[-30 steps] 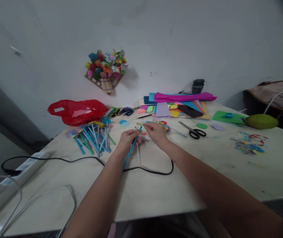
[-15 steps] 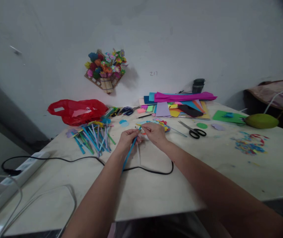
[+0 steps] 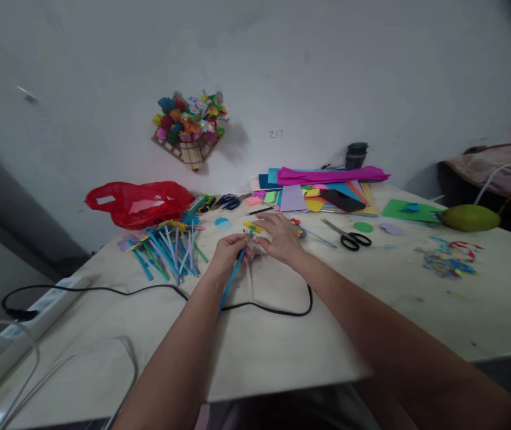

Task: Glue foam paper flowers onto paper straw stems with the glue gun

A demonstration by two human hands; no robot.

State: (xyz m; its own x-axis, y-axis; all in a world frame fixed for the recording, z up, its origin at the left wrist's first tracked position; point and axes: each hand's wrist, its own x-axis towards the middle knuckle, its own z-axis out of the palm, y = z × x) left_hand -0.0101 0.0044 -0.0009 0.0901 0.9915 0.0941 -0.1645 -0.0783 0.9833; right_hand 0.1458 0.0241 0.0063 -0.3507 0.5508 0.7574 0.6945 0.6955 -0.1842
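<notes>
My left hand (image 3: 232,249) is closed in a pinch on the upper end of a long blue paper stem (image 3: 234,278), which slants down toward me. Just above its fingertips is a yellow paper piece (image 3: 252,227) with a green spot. My right hand (image 3: 281,237) hovers beside that piece, fingers spread and thumb apart; I see nothing gripped in it. Below the hands, a thin whitish stick (image 3: 249,279) points toward me, its far end hidden by the fingers. Colourful paper flower pieces (image 3: 299,227) lie partly behind my right hand.
Finished-looking stems (image 3: 175,251) and a red plastic bag (image 3: 141,203) lie left. Black-handled scissors (image 3: 349,237), a green disc (image 3: 363,227), paper scraps (image 3: 448,260) and a mango-like fruit (image 3: 470,218) are right. A black cord (image 3: 277,309) crosses the table; coloured sheets (image 3: 327,176) lie behind.
My right hand's fingers have parted from the pinch near the stem's tip and lifted slightly. The yellow piece shows more fully now. My left hand keeps its hold on the blue stem.
</notes>
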